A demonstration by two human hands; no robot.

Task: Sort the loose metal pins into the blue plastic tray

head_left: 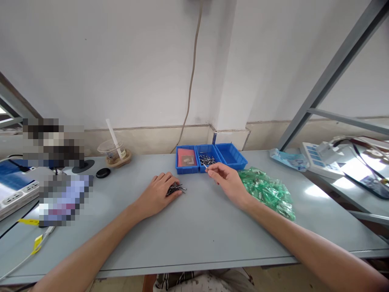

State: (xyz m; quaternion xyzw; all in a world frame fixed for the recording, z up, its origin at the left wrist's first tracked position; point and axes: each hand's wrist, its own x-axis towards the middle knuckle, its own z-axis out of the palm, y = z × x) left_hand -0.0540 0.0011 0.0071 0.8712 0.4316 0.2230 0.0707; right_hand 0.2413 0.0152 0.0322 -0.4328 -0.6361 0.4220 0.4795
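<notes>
My left hand point(162, 190) rests on the table, its fingers curled around a small bunch of thin black and silver metal pins point(175, 189). Their ends stick out between thumb and fingers. Between thumb and fingertips, my right hand point(225, 178) pinches one thin silver pin point(205, 166) at the front edge of the middle blue bin point(204, 170). More pins point(206, 158) of the same sort lie loose in that bin. Close beside my right wrist is a heap of green, shiny plastic bags point(267, 192).
The left blue bin point(187, 170) holds a reddish packet point(186, 157); another blue bin point(231, 156) stands right. A cup with a straw point(112, 148), a black round object point(103, 173) and power strips point(22, 194) are at left. Blue plastic point(288, 159) lies near the right rack post point(322, 83).
</notes>
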